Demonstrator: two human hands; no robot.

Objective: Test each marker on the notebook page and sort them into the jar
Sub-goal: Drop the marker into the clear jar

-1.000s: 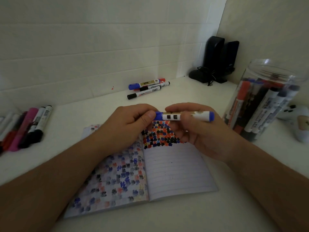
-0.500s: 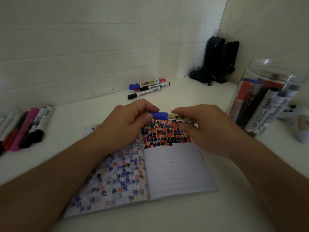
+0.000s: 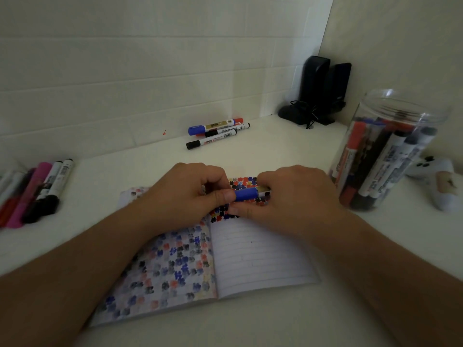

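Observation:
A blue-capped marker (image 3: 246, 194) lies level between both hands, just above the open notebook (image 3: 260, 261). My left hand (image 3: 183, 199) pinches its blue cap with thumb and fingers. Over the marker's barrel closes my right hand (image 3: 293, 199), hiding most of it. The right page carries rows of red, blue and black test marks at its top; the left page is covered with faded marks. A clear plastic jar (image 3: 385, 156) with several markers standing in it is at the right.
Three markers (image 3: 218, 132) lie near the back wall. Several more markers (image 3: 37, 191) lie in a row at the left edge. Black speakers (image 3: 318, 91) stand in the back corner. A white game controller (image 3: 438, 181) sits right of the jar.
Both hands have lowered the marker towards the notebook's top. My right hand has rolled over the barrel, so it now covers most of it.

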